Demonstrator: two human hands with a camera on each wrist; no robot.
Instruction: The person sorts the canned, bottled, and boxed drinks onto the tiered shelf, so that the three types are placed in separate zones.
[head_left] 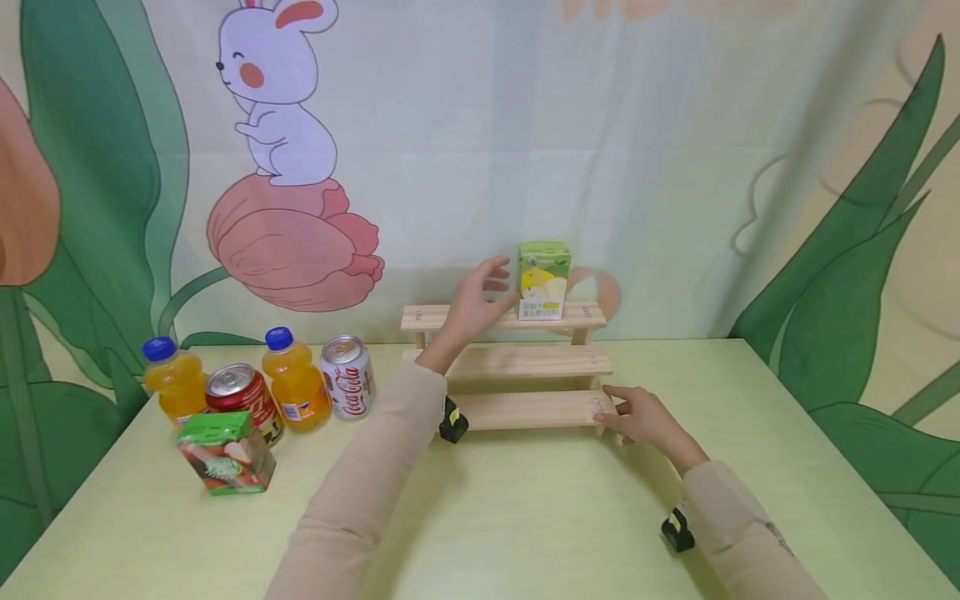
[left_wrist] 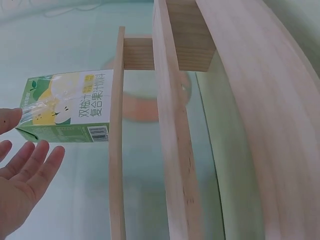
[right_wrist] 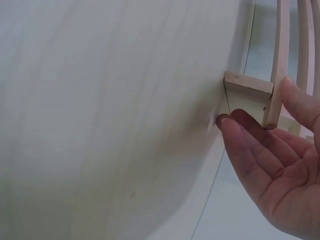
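Note:
A green and white juice carton (head_left: pixel 543 282) with yellow fruit pictures stands upright on the top step of a three-tier wooden shelf (head_left: pixel 517 410). Just left of the carton is my left hand (head_left: pixel 480 300), its fingers spread and not wrapped round it. In the left wrist view, the thumb of that left hand (left_wrist: pixel 25 185) is at the carton's (left_wrist: pixel 70 100) top end; whether it touches cannot be told. My right hand (head_left: pixel 645 421) holds the right end of the lowest step. Seen from the right wrist, the thumb (right_wrist: pixel 295 97) lies against the board, with the fingers curled below its end.
At the table's left stand two orange drink bottles (head_left: pixel 296 383) with blue caps, a red can (head_left: pixel 238 392), a white Coca-Cola can (head_left: pixel 348 379) and a red-green juice carton (head_left: pixel 225 458). A printed curtain (head_left: pixel 450 167) hangs behind the table (head_left: pixel 525 517).

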